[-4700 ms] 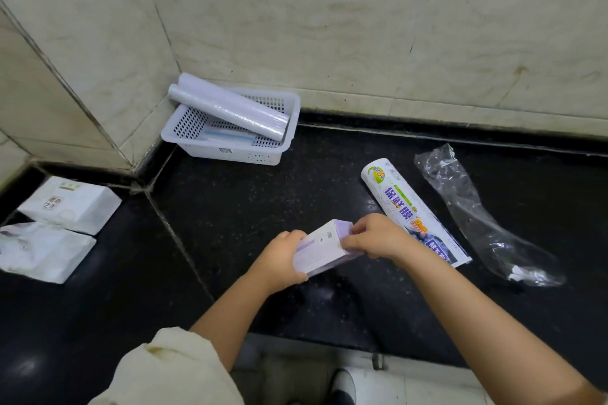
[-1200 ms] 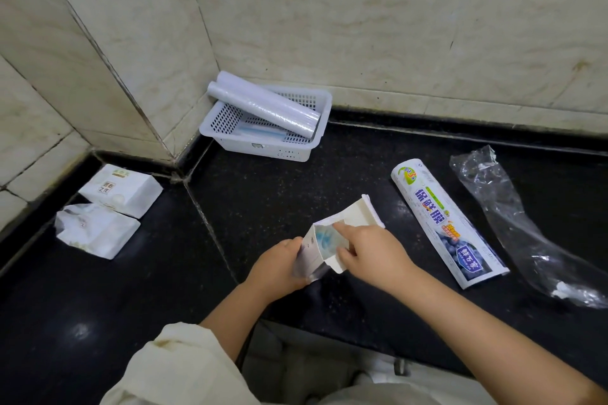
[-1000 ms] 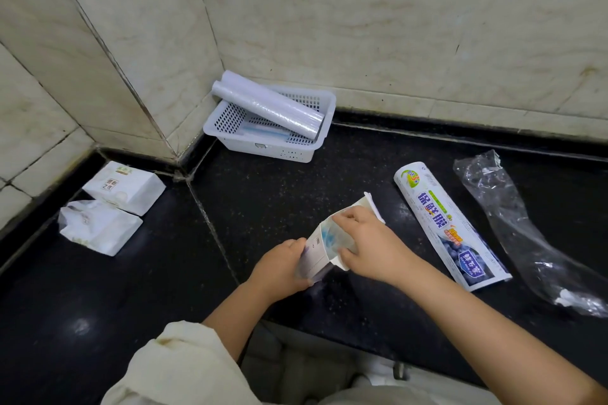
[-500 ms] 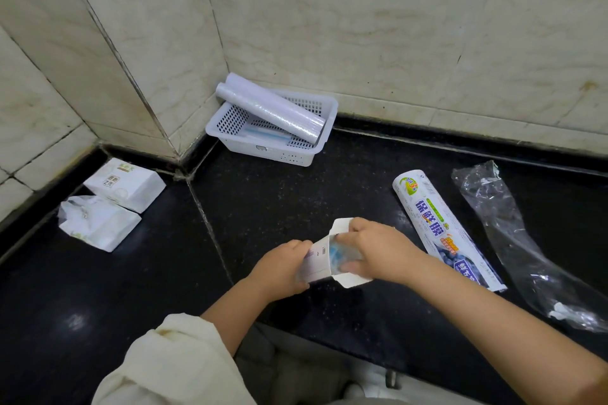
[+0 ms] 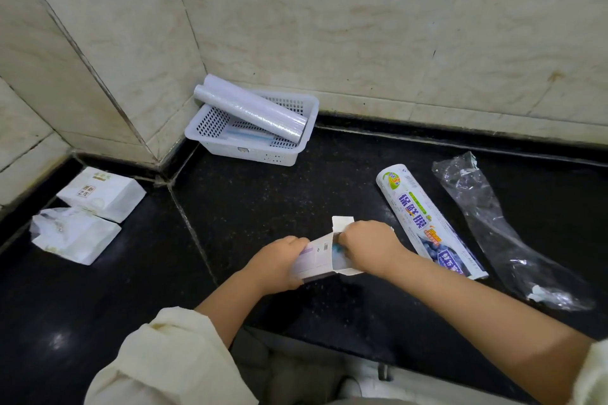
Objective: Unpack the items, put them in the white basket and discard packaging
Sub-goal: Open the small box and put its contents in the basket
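A small white and purple carton (image 5: 316, 256) lies low over the black counter with its end flaps open. My left hand (image 5: 278, 265) grips its closed end. My right hand (image 5: 368, 246) has its fingers in the open end, on a bluish item inside that is mostly hidden. The white basket (image 5: 253, 149) stands in the back corner with a bare cling film roll (image 5: 250, 108) resting across its rim and a flat bluish packet under it. A wrapped cling film roll (image 5: 427, 220) lies right of my hands.
An empty clear plastic bag (image 5: 493, 227) lies at the far right. Two white tissue packs (image 5: 98, 192) (image 5: 74, 235) sit on the left counter section. Tiled walls close the back and left. The counter's front edge runs just under my forearms.
The carton went from closed to open at its end. It has been lowered and turned flatter, and my right hand's fingers have gone from the flaps into the opening.
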`<control>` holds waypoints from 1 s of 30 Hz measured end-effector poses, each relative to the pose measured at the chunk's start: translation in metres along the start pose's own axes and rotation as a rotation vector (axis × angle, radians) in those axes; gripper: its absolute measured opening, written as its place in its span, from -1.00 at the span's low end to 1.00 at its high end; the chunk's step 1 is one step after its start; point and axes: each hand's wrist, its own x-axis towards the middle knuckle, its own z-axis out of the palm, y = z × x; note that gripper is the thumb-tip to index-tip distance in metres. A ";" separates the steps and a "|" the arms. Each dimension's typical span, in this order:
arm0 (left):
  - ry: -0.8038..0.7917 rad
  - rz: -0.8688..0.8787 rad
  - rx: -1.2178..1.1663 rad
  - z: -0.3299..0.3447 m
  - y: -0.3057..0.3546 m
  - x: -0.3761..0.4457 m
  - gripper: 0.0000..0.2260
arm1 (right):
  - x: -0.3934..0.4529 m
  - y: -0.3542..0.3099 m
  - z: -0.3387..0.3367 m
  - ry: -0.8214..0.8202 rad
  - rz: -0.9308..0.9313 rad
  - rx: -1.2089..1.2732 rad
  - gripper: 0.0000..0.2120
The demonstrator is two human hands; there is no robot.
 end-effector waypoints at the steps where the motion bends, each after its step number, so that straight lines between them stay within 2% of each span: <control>1: -0.002 0.001 0.010 0.000 0.001 0.001 -0.56 | 0.000 0.004 0.000 0.022 0.001 0.037 -0.73; 7: 0.010 -0.048 0.150 -0.011 -0.002 0.006 -0.55 | -0.013 0.033 0.001 0.152 0.021 0.306 -0.78; 12: -0.013 -0.103 0.230 -0.017 -0.009 0.006 -0.53 | -0.025 0.048 0.020 0.129 0.030 0.532 -0.81; 14: -0.026 -0.103 0.266 -0.016 -0.008 0.008 -0.52 | -0.028 0.044 0.029 0.036 -0.006 0.581 -0.73; 18: -0.057 -0.101 0.313 -0.012 -0.007 0.010 -0.49 | -0.030 0.032 0.030 -0.151 0.015 0.742 -0.39; 20: -0.070 -0.099 0.327 -0.012 -0.007 0.011 -0.49 | -0.026 0.025 0.028 -0.171 0.029 0.667 -0.24; 21: -0.079 -0.099 0.333 -0.013 -0.007 0.011 -0.49 | -0.024 0.020 0.028 -0.185 0.030 0.585 -0.23; 25: -0.125 -0.083 0.380 -0.013 -0.005 0.012 -0.51 | -0.013 -0.001 0.028 -0.260 0.031 0.326 -0.54; 30: -0.178 -0.090 0.404 -0.010 -0.004 0.008 -0.52 | -0.003 -0.023 0.043 -0.411 0.031 0.134 -0.71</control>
